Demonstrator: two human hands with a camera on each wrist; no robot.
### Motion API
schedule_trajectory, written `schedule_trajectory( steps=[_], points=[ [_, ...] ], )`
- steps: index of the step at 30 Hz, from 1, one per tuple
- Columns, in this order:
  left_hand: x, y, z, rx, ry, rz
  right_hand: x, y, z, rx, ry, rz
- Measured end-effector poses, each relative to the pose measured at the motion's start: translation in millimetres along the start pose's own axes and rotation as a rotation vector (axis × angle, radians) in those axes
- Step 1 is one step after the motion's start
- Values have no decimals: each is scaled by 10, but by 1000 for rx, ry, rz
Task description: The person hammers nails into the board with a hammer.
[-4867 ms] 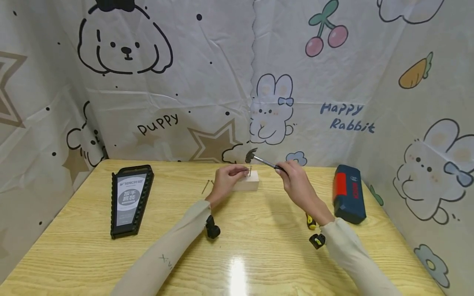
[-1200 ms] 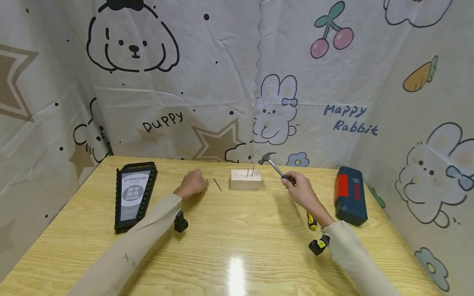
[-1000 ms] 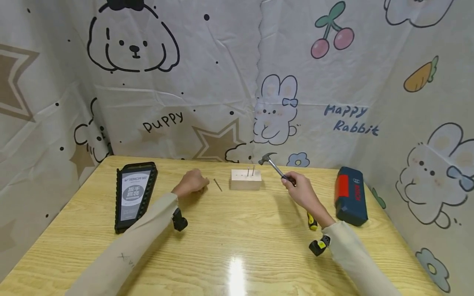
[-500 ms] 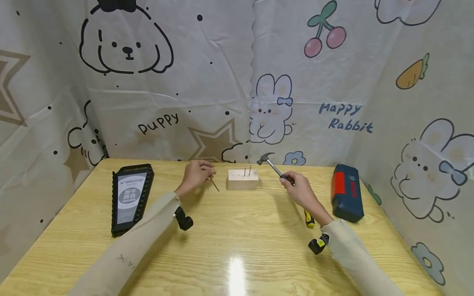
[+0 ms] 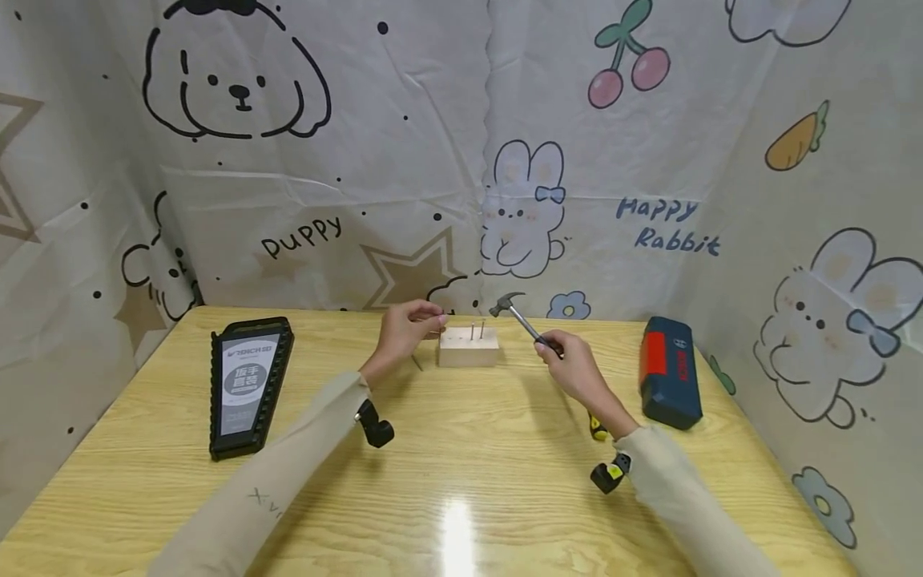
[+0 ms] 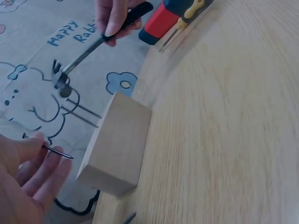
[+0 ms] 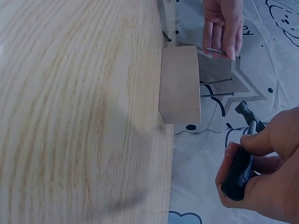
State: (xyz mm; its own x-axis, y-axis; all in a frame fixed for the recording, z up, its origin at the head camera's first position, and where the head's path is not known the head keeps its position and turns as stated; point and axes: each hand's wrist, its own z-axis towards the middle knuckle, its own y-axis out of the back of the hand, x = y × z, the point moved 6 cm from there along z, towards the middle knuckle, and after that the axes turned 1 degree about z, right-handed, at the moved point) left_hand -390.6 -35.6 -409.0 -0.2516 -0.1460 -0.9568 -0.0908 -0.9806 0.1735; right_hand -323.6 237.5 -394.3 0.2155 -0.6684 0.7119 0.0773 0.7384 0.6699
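Between thumb and fingers, my left hand (image 5: 406,336) pinches a nail (image 6: 58,152) near the left end of a pale wooden block (image 5: 469,353). The nail's tip points toward the block without touching it. Two nails (image 7: 217,88) stand upright in the block's top, toward its right half. My right hand (image 5: 574,370) grips a claw hammer (image 5: 522,320) by its black handle, the head held above and to the right of the block. Another nail (image 5: 417,363) lies on the table just left of the block, partly hidden by the left hand.
A black wrench-set rack (image 5: 248,385) lies on the left of the wooden table (image 5: 461,449). At the right rests a blue and red Bosch case (image 5: 671,373). A yellow and black screwdriver (image 5: 597,427) lies partly under the right forearm. A printed cloth (image 5: 404,160) hangs behind the table.
My left hand has gone from the block to the loose nails on the left, picked one up, and come back to the block's left end. The right hand keeps holding the hammer nearby.
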Motion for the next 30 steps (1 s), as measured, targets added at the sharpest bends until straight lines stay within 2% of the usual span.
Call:
schedule_trajectory(
  steps=[6,14,22,30],
  points=[
    [-10,-171,31,14,-31,-88,45,-24,11,-10,11,-6],
    [39,-242,22,11,-89,4,74,-16,38,-16,11,-9],
    [90,-320,56,36,-161,12,63,-46,59,-12,7,8],
    [84,-360,48,47,-189,37,94,-74,62,-2,31,19]
  ],
)
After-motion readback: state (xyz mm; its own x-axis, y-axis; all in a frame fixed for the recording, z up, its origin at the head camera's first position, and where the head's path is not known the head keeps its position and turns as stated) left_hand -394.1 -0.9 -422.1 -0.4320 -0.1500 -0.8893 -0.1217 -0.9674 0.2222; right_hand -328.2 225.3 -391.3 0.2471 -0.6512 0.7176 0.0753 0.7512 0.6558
